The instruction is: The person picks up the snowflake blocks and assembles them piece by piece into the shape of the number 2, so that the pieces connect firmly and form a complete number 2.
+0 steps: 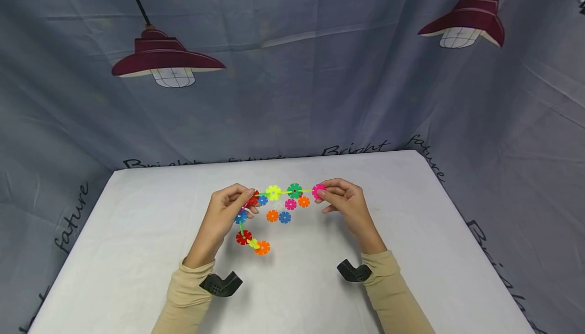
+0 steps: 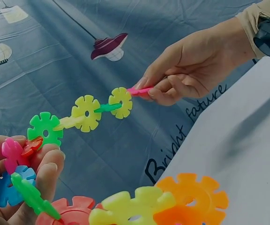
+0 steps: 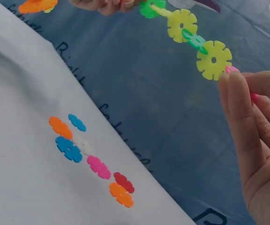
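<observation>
A chain of notched plastic flower discs stretches between the two hands above the table. My left hand [image 1: 218, 218] pinches the chain at a red disc [image 2: 32, 146], beside a pink disc [image 2: 13, 153]. From there one end hangs down through a blue disc [image 1: 240, 216] and a red disc [image 1: 244, 237] to an orange disc [image 1: 262, 247]. At the other end, thumb and fingers of my right hand [image 1: 348, 204] grip a pink disc [image 1: 318, 191]. Green and yellow discs [image 3: 213, 60] run between the hands, linked edge to edge.
Several loose discs lie on the white table [image 1: 301, 283] behind and below the chain, among them orange [image 1: 272, 216], blue [image 1: 285, 217] and pink [image 1: 290, 204] ones. A grey curtain [image 1: 283, 100] printed with lamps hangs behind the table.
</observation>
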Available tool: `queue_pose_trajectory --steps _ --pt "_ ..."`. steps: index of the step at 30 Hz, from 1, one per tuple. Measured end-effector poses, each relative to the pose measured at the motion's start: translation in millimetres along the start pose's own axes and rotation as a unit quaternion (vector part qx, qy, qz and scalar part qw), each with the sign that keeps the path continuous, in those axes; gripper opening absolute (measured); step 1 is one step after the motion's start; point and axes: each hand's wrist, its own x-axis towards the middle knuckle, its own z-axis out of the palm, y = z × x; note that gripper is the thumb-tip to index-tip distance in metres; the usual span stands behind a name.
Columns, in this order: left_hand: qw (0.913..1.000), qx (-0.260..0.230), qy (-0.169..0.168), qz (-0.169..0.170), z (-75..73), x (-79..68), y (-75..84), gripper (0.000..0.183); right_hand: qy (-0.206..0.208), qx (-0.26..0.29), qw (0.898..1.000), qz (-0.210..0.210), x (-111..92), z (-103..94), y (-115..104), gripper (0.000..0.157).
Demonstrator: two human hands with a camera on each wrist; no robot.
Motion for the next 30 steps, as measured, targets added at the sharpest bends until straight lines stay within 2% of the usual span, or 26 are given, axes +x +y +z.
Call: queue_pose_trajectory --steps 7,20,30 --pt "1.0 0.002 -0.005 0.003 -0.2 0.4 1.4 0.034 0.008 0.009 1.0 0.014 0 2.1 2 0.03" --pt "1.0 -0.005 0.0 -0.003 -0.3 -0.8 1.5 0.033 0.002 -0.01 1.0 0.021 4 3.3 11 0.027" --pt "1.0 0.001 -0.002 -0.005 -0.1 -0.8 2.0 0.032 -0.002 0.007 1.0 0.025 3 3.0 10 0.028"
